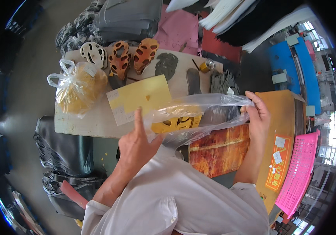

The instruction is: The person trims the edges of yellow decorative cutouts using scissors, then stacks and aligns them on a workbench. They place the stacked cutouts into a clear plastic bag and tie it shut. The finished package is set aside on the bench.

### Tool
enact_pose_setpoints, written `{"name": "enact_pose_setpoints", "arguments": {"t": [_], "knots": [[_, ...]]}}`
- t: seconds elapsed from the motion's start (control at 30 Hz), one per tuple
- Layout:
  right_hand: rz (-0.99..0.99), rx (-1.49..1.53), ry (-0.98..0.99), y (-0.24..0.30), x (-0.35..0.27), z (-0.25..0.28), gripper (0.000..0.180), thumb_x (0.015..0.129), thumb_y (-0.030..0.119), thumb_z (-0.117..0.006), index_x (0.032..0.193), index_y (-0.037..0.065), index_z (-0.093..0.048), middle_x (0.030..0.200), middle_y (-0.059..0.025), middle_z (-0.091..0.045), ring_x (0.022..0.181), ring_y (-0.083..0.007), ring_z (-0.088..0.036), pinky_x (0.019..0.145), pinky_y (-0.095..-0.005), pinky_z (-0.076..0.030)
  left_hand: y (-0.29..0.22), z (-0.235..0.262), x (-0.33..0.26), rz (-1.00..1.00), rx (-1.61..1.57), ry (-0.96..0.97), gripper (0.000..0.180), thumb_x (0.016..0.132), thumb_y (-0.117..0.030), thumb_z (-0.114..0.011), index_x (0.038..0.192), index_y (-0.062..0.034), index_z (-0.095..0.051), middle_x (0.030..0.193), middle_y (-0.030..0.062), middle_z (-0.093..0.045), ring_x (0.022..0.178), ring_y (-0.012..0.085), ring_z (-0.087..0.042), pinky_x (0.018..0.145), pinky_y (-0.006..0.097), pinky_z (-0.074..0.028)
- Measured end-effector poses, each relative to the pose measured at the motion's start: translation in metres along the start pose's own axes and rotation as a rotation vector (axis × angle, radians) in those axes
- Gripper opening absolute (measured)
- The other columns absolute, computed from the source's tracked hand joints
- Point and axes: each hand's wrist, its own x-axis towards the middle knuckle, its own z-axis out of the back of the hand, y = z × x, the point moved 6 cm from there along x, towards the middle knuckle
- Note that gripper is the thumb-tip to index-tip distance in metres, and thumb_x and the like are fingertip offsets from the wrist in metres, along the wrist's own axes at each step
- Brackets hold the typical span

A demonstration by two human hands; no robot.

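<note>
Both hands stretch a clear plastic bag above the tabletop.

The left hand [136,143] pinches the clear plastic bag [193,113] at its near corner, index finger raised; the right hand [258,115] is closed on the far end at three o'clock. Yellow cutouts [177,123] sit inside. A yellow sheet [138,98] lies on the tabletop [85,121] at eleven o'clock of the left hand.

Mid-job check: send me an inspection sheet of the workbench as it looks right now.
Surface: pale worktable, crowded.
Job's things: clear plastic bag stretched between both hands, yellow cut pieces inside.
Clutter: yellow sheet, tied bag of yellow pieces, patterned shoe uppers, small can.
Grippers: left hand pinches one bag end, forefinger raised; right hand grips the other.
Cables: nothing seen.
Surroundings: pink basket, blue machine, stacked dark material.
</note>
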Motion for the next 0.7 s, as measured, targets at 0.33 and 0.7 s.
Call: {"name": "enact_pose_setpoints", "arguments": {"t": [0.33, 0.7], "knots": [[0.181, 0.622, 0.337, 0.032, -0.014, -0.014, 0.046, 0.104, 0.005, -0.055, 0.149, -0.004, -0.054, 0.092, -0.0108, -0.067, 0.085, -0.0193, -0.063, 0.08, -0.0377, -0.053, 0.011, 0.066, -0.038, -0.174, -1.571, 0.117, 0.062, 0.099, 0.001, -0.053, 0.16, -0.0016, -0.043, 0.098, 0.0176, -0.072, 0.094, 0.0278, -0.071, 0.098, 0.048, -0.057], [0.792, 0.213, 0.439, 0.192, -0.093, -0.039, 0.032, 0.105, 0.011, -0.049, 0.129, -0.007, -0.06, 0.086, -0.0159, -0.063, 0.062, -0.0172, -0.054, 0.055, -0.0305, -0.042, 0.053, 0.23, -0.086, -0.635, -1.451, 0.086, 0.048, 0.088, 0.006, -0.052, 0.135, 0.0126, -0.06, 0.108, 0.0323, -0.07, 0.099, 0.0423, -0.074, 0.107, 0.058, -0.055]]}}
